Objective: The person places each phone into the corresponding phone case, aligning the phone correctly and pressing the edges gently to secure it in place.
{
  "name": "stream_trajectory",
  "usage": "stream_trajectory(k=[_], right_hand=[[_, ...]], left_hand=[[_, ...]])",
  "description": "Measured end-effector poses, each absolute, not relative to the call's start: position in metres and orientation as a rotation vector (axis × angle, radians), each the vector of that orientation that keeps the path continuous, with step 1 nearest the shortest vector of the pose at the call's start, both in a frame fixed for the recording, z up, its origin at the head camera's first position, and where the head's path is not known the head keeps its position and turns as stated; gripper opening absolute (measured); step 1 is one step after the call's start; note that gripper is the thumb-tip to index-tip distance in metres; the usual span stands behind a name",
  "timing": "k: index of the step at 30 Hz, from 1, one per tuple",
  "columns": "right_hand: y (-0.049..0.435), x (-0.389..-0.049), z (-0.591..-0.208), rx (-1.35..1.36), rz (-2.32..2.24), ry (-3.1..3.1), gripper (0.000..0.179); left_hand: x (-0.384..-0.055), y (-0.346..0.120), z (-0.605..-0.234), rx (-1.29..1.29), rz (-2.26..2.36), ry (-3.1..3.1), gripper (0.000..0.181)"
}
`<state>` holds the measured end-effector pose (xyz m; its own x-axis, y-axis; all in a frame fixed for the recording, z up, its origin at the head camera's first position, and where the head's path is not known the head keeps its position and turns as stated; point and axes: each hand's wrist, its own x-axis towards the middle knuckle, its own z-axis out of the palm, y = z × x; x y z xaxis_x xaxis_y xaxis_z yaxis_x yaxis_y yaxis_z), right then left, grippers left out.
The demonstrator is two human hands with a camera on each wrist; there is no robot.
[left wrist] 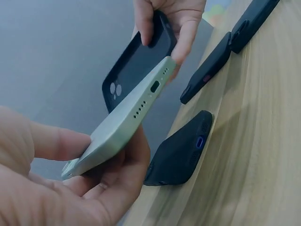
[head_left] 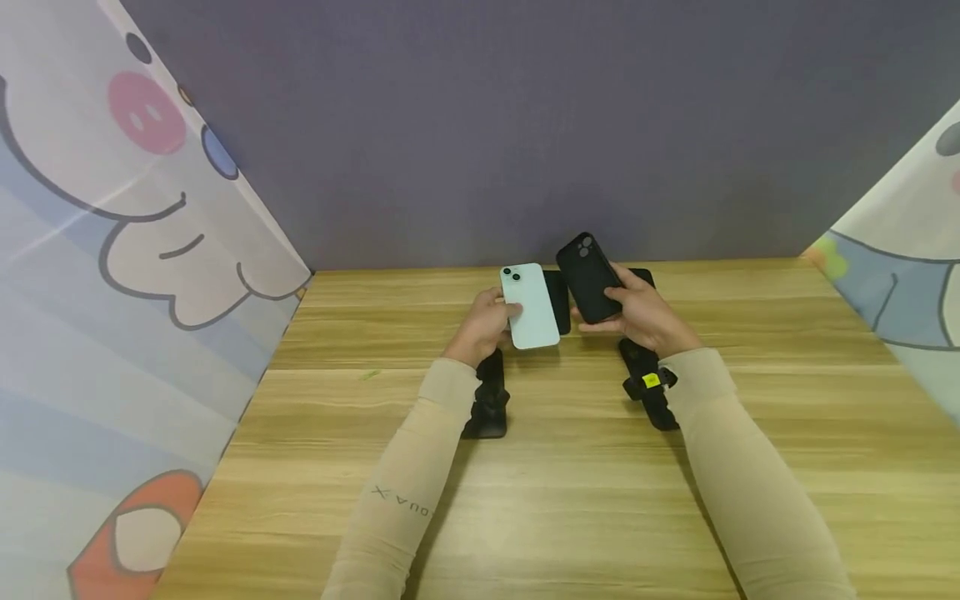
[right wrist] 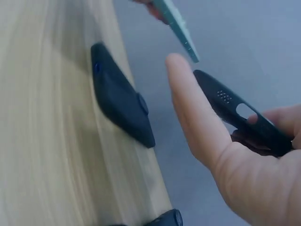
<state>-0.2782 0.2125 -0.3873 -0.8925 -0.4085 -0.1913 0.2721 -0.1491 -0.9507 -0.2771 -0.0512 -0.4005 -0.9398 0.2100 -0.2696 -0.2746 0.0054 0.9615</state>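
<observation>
My left hand [head_left: 482, 323] grips a pale mint smartphone [head_left: 531, 308] by its left edge, thumb on the back, with the camera end away from me. My right hand [head_left: 647, 315] holds a black phone case [head_left: 587, 279], tilted to the left, its two camera holes at the far end. In the left wrist view, the case's hollow inner side [left wrist: 141, 61] faces the phone, whose bottom edge with the charging port [left wrist: 154, 86] shows. Phone and case are both raised above the table; in the head view a gap separates them.
A black phone-shaped item [head_left: 557, 302] lies on the wooden table [head_left: 570, 492] behind the mint phone. Another dark item [head_left: 643, 274] is partly hidden behind my right hand. A grey panel [head_left: 555, 125] rises at the table's back edge; printed cloths [head_left: 90, 275] hang at both sides.
</observation>
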Motion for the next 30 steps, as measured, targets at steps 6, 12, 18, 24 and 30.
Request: stream_trajectory(k=[6,12,18,24,30], right_hand=[[0.212,-0.278,-0.385,-0.178,-2.167,1.621,0.065],[0.213,-0.281,-0.384,-0.133,-2.178,1.604,0.072],[0.216,-0.282,-0.384,-0.107,-2.182,1.585,0.065],[0.216,-0.281,-0.384,-0.103,-2.212,1.468,0.055],[0.215,-0.280,-0.384,-0.048,-2.248,1.430,0.053]], left_hand=[[-0.277,-0.050,-0.395,-0.064,2.009,1.979,0.042],[-0.275,-0.051,-0.389,-0.053,2.011,1.993,0.042],[-0.275,-0.051,-0.388,-0.064,2.030,1.978,0.041],[-0.274,-0.051,-0.387,-0.055,2.014,1.990,0.043],[-0.272,-0.050,-0.385,-0.052,2.013,1.986,0.042]])
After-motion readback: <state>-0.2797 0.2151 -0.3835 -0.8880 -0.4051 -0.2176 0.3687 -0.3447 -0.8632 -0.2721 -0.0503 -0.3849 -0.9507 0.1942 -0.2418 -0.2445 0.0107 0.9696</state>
